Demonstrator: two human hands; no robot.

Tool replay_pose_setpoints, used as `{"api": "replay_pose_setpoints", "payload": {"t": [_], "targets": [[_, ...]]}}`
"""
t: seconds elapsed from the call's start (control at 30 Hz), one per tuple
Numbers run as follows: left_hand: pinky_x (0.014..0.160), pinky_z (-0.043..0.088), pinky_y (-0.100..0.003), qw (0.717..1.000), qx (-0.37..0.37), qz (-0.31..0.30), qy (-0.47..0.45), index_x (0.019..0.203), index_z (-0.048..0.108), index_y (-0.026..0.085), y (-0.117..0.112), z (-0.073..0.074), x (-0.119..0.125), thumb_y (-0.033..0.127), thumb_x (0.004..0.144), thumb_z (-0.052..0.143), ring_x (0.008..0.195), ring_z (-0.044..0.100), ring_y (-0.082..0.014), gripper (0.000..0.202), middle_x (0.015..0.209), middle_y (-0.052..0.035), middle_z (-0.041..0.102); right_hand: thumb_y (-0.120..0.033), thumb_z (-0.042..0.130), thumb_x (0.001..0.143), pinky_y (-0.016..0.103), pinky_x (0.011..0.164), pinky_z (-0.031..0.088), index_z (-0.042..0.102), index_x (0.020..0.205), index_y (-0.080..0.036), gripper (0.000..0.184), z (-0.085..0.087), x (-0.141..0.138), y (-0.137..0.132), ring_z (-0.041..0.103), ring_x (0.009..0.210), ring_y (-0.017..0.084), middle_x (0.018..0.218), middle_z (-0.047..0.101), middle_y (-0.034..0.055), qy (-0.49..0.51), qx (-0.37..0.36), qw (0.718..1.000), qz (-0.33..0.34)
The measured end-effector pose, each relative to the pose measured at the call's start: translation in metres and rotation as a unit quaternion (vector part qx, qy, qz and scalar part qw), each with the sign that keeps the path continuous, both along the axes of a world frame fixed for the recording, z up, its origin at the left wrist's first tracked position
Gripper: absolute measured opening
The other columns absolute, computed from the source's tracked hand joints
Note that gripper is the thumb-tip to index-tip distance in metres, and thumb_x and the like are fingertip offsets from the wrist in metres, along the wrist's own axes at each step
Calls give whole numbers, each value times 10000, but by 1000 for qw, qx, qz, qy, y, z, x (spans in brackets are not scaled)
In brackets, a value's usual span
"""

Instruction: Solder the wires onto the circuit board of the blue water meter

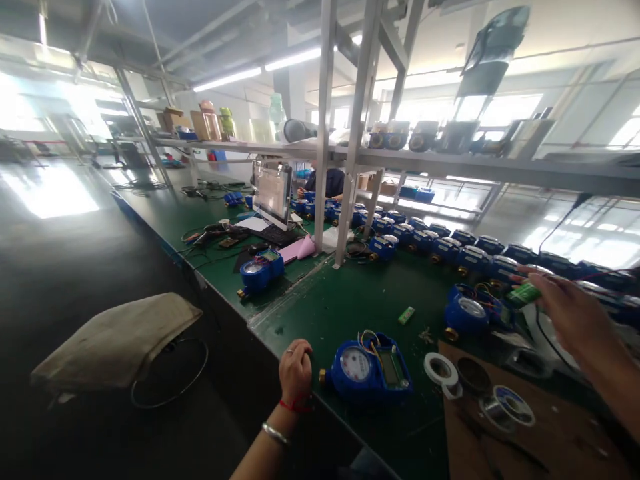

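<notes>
My left hand rests at the edge of the green-topped bench, its fingers curled in and nothing visible in them. Just right of it lies a blue water meter with a brass end, a round dial, loose wires and an open display section. At the right, my right hand is closed around a green cylinder that looks like a battery; blur hides its details. Close beneath that is a second blue water meter with wires showing. A small green piece lies between the two meters.
White tape and a solder wire spool sit on a brown board. Rows of blue meters line the far side. Farther left are a monitor and another meter. A covered stool stands left; a person sits behind.
</notes>
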State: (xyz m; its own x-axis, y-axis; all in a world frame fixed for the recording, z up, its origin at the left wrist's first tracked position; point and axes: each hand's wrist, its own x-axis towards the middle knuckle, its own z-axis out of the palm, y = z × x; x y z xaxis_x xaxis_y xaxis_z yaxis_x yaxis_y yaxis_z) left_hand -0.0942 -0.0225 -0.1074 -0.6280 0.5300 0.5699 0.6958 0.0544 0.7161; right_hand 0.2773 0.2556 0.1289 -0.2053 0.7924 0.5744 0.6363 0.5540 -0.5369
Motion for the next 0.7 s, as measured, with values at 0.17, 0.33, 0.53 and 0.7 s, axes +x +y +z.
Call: {"api": "replay_pose_setpoints", "payload": {"t": [0.17, 0.33, 0.53, 0.7], "targets": [[852, 494, -337, 998, 1, -34, -44, 831, 595, 160, -26, -4, 0, 147, 870, 403, 884, 621, -190, 196, 912, -77, 645, -356, 519, 906, 354, 1018, 399, 687, 974, -220, 226, -29, -18, -143, 514, 1226, 240, 1367, 511, 100, -66, -97, 974, 194], [898, 474, -351, 993, -23, -87, -72, 886, 591, 168, -99, 0, 49, 225, 911, 433, 999, 595, -211, 170, 1013, -89, 623, -224, 592, 801, 378, 977, 447, 625, 891, -201, 99, -103, -22, -264, 548, 1162, 250, 1275, 561, 102, -103, -239, 912, 316], [909, 483, -350, 854, -220, -458, -110, 1056, 634, 176, -132, 39, 122, 325, 935, 437, 1031, 596, -223, 276, 1096, -130, 624, -190, 617, 752, 289, 916, 473, 610, 826, -168, 78, -165, -28, -321, 600, 1022, 195, 1109, 627, 89, -31, -330, 865, 376], [1032, 410, -391, 772, -200, -585, -150, 1213, 592, 183, -87, 81, 155, 492, 917, 449, 1195, 509, -254, 451, 1256, -147, 540, -238, 611, 772, 304, 844, 488, 630, 915, -177, 156, -164, -21, -305, 607, 917, 199, 981, 648, 64, -92, -289, 881, 363]]}}
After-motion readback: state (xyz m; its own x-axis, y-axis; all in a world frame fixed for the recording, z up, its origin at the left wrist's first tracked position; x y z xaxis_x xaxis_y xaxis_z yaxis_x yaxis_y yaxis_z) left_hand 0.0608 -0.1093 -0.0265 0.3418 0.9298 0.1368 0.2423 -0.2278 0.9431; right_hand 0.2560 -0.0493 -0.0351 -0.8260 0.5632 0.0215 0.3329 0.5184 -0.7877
